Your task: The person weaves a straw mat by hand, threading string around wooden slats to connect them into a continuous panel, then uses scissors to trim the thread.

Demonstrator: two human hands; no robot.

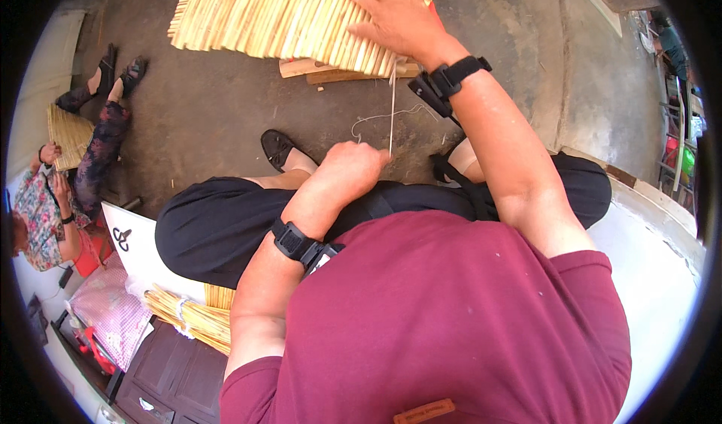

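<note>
A mat of pale yellow stalks (278, 10) laid side by side is at the far side in front of me, cut off by the top of the view. My right hand (398, 19) lies on its right part with the fingers spread over the stalks. From the mat's near edge a taut white string (392, 108) runs down to my left hand (353, 167). That hand is closed in a fist above my lap, gripping the string. A loose, thinner length of thread curls on the floor beside it.
Wooden pieces (308, 69) lie under the mat. At left, another person (45, 217) sits holding a smaller stalk piece (71, 137). A tied stalk bundle (192, 320) rests near my left elbow, by a dark wooden cabinet (177, 371). A white wall (647, 274) is at right.
</note>
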